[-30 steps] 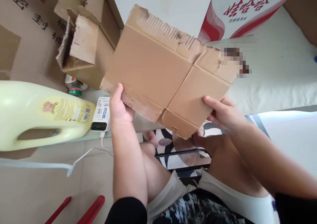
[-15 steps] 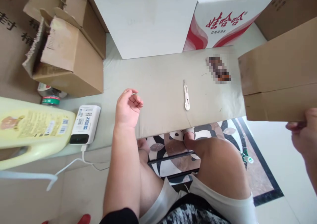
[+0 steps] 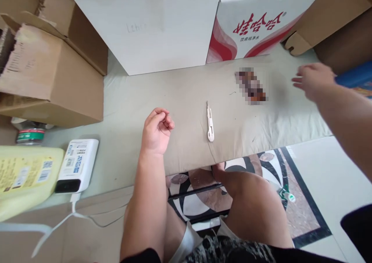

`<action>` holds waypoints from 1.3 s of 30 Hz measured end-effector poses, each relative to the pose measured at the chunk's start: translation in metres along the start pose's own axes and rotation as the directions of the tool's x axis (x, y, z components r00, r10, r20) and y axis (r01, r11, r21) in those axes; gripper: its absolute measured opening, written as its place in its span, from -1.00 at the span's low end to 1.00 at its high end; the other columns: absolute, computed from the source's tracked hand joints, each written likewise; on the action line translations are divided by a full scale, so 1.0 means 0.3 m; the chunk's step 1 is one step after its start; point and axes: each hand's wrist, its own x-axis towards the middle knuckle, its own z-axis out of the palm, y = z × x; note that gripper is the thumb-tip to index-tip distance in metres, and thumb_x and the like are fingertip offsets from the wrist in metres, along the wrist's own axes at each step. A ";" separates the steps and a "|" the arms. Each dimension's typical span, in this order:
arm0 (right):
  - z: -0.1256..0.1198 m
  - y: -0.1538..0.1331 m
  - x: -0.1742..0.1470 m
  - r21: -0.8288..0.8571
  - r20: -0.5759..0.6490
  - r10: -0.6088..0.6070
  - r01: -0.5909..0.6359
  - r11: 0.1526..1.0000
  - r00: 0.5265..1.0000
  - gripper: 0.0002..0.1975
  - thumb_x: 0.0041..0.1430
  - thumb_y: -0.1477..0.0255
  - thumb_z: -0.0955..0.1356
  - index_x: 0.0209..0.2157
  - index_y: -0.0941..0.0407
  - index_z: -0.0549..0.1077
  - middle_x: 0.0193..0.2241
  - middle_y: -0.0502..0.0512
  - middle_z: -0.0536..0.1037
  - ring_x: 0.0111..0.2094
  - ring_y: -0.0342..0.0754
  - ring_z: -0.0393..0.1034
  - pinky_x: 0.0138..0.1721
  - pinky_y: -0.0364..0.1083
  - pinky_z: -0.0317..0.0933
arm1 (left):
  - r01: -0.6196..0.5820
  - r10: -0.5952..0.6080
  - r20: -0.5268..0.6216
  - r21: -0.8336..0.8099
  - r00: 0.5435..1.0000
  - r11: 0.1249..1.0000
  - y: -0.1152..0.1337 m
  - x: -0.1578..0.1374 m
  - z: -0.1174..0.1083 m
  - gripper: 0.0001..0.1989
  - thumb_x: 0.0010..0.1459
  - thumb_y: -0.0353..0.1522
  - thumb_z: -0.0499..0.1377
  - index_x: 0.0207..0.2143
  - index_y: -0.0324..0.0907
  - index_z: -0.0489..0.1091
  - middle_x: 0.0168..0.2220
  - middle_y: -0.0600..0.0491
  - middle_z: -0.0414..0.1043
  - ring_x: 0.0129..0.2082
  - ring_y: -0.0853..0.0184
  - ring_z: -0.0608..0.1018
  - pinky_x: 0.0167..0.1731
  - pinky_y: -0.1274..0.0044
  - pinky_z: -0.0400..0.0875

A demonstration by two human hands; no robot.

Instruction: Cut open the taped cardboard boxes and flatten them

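Gone from my right hand [image 3: 314, 80] is the cardboard sheet I was carrying off half a second ago; that hand now hangs empty, its fingers spread apart, well to the right of the white cutter [image 3: 210, 123]. My left hand [image 3: 157, 131] has hardly shifted: it rests on the grey mat [image 3: 186, 96] just left of the cutter, fingers loosely curled toward the palm and clamped on nothing.

From the head camera, the cutter lies alone on the mat, near its front edge, between my two hands and touching neither. I judge the cardboard has been put aside and I am between steps; taking up the cutter would need a short reach from the left hand or a longer swing back from the right, with a pinch along its slim body.

Around the cutter: behind it stands a plain white box [image 3: 145, 26], and to the right of that a red-and-white printed carton [image 3: 255, 23]. Far left sits an open brown cardboard box [image 3: 52, 81]; nearer me on that side lie a white power bank [image 3: 77, 164] with its cable and a yellow jug [image 3: 26, 177]. A blurred patch lies on the mat to the cutter's right. Nothing blocks the way to the cutter.
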 end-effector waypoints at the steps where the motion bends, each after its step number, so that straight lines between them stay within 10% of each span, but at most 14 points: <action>1: 0.062 -0.006 -0.004 -0.039 0.032 0.021 -0.019 0.999 0.999 -0.73 0.18 0.42 0.31 -0.09 0.14 0.48 -0.25 0.25 0.53 -0.26 -0.02 0.43 -0.08 0.18 0.35 | 0.006 -0.006 -0.001 0.002 1.000 1.000 -0.004 0.004 0.001 -0.87 -0.12 -0.38 0.26 -0.47 -0.18 0.37 -0.62 0.18 0.26 -0.62 0.51 0.37 -0.58 0.67 0.31; 8: 0.300 -0.074 -0.037 -0.171 0.215 -0.097 0.135 0.976 0.972 -0.55 0.30 0.35 0.28 0.20 0.00 0.44 0.08 0.16 0.54 0.02 0.01 0.36 0.16 0.05 0.15 | 0.008 -0.008 -0.045 0.014 0.999 1.000 -0.002 0.018 -0.014 -0.89 -0.12 -0.37 0.27 -0.49 -0.19 0.40 -0.61 0.16 0.25 -0.60 0.50 0.37 -0.56 0.64 0.32; 26: 0.301 -0.070 -0.038 -0.254 0.199 -0.120 0.169 0.952 0.973 -0.51 0.36 0.42 0.13 0.21 0.06 0.45 0.28 0.20 0.37 0.34 0.10 0.16 0.38 0.06 -0.10 | -0.019 0.019 -0.060 0.005 0.998 1.000 0.006 0.028 -0.035 -0.88 -0.09 -0.31 0.27 -0.55 -0.19 0.44 -0.59 0.12 0.23 -0.58 0.47 0.36 -0.55 0.60 0.33; 39: 0.285 -0.081 -0.050 -0.184 0.185 -0.078 0.113 0.976 0.980 -0.49 0.34 0.43 0.17 0.26 0.06 0.40 0.23 0.19 0.44 0.26 0.06 0.27 0.27 -0.01 0.07 | -0.023 0.023 -0.057 -0.004 0.998 1.000 0.021 0.022 -0.037 -0.86 -0.08 -0.29 0.27 -0.55 -0.18 0.46 -0.58 0.08 0.26 -0.57 0.44 0.36 -0.54 0.58 0.34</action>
